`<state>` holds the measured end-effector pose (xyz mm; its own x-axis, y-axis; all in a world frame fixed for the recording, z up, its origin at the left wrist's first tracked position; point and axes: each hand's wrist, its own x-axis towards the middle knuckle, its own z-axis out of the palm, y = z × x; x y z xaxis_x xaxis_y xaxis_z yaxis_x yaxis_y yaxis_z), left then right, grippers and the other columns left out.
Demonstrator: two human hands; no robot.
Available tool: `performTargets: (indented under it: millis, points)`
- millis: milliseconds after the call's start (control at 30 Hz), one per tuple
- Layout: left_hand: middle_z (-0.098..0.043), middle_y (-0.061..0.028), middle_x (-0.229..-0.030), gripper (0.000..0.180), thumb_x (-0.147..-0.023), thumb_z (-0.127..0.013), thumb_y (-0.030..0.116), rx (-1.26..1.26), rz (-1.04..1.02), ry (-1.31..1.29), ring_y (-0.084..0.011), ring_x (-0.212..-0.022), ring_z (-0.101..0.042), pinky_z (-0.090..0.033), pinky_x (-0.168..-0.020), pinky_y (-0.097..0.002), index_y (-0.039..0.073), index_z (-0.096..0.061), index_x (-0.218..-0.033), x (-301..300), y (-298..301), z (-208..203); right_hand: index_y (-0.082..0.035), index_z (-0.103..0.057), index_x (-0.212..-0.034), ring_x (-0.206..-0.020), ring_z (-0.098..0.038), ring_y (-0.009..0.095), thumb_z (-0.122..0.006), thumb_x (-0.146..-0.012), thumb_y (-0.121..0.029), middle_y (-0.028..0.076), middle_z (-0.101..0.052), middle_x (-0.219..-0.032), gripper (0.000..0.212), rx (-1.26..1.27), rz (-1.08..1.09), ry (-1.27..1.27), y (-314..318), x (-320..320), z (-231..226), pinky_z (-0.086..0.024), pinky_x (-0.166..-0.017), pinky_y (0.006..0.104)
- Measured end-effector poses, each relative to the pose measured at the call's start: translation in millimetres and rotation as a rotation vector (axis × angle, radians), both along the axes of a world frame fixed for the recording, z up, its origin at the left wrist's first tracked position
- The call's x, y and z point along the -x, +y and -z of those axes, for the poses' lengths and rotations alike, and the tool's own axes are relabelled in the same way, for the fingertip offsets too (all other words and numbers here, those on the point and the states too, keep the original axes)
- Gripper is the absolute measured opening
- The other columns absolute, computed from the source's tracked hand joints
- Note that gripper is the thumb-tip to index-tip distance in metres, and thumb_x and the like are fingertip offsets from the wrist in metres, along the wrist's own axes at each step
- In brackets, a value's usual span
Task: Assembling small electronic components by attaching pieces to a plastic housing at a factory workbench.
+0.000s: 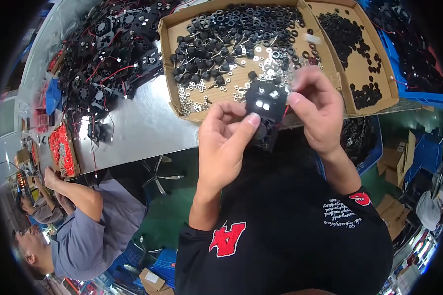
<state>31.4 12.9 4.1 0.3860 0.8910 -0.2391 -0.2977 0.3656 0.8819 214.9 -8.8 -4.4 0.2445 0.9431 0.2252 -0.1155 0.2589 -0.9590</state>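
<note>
My left hand grips a black plastic part, thumb on its front. The part carries two pale square pads and shiny round spots near its upper edge, and a short red wire shows at its right side. Its darker lower portion hangs below my left fingers. My right hand is at the part's right edge, its fingers curled and thumb and forefinger close together. What they pinch, if anything, is blurred. Just beyond both hands lies a cardboard tray of black knobs with metal stems, rings, washers and nuts.
Black fan assemblies with red wires are heaped at the left of the metal table. A second cardboard tray holds small black rings. Red pieces fill a box at far left, near a co-worker in grey. A blue bin stands below right.
</note>
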Motion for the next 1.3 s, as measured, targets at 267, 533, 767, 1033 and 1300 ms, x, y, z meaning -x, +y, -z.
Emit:
performTargets:
  millis: [267, 533, 767, 1033, 1300]
  points:
    - [-0.049, -0.0180, -0.134, 0.053, -0.094, -0.042, 0.009, -0.063, -0.203, 0.080, -0.0243, -0.124, -0.049, -0.036, -0.107, -0.0372, -0.008, -0.029, -0.141, -3.8, -0.7, 4.8, 0.000, -0.062, -0.087, -0.081, -0.067, 0.020, -0.069, -0.078, 0.006, 0.014, -0.067, -0.091, 0.013, -0.079, -0.029, -0.330, -31.2, 6.7, 3.7, -0.054, -0.071, 0.0287]
    - [-0.044, -0.0123, -0.125, 0.084, -0.077, -0.079, 0.013, -0.210, -0.016, 0.429, -0.0154, -0.105, -0.046, -0.041, -0.089, -0.0288, -0.006, -0.028, -0.141, -7.1, -11.3, 0.9, 0.001, -0.059, -0.102, -0.081, -0.064, 0.017, -0.065, -0.088, -0.014, 0.011, -0.065, -0.091, 0.022, 0.089, -0.214, -0.011, -36.7, -18.8, -5.4, -0.051, -0.073, 0.0274]
    - [-0.046, -0.0057, -0.107, 0.071, -0.075, -0.074, 0.013, -0.106, -0.089, 0.155, -0.0089, -0.080, -0.041, -0.038, -0.072, -0.0230, -0.002, -0.038, -0.135, 5.3, -11.3, -0.2, 0.001, -0.065, -0.096, -0.075, -0.061, 0.012, -0.063, -0.090, -0.009, 0.005, -0.064, -0.085, 0.012, 0.258, 0.232, -0.651, -5.6, -62.8, -21.7, -0.047, -0.066, 0.0255]
    - [-0.046, -0.0149, -0.131, 0.070, -0.074, -0.071, 0.011, -0.267, -0.101, 0.451, -0.0184, -0.110, -0.047, -0.040, -0.093, -0.0314, -0.004, -0.037, -0.133, 15.8, -21.5, 0.9, -0.005, -0.066, -0.103, -0.083, -0.062, 0.035, -0.064, -0.085, -0.011, 0.014, -0.063, -0.091, 0.018, 0.058, 0.140, -1.185, 62.7, -23.0, -12.8, -0.050, -0.072, 0.0408]
    - [-0.054, -0.0157, -0.119, 0.056, -0.079, -0.068, 0.014, -0.340, -0.163, 0.429, -0.0214, -0.111, -0.051, -0.039, -0.098, -0.0345, -0.006, -0.044, -0.126, 28.9, -20.7, 7.0, -0.004, -0.066, -0.099, -0.088, -0.061, 0.036, -0.064, -0.082, -0.010, 0.016, -0.058, -0.095, 0.019, 0.202, 0.026, -1.303, 97.7, 2.7, 2.3, -0.050, -0.079, 0.0430]
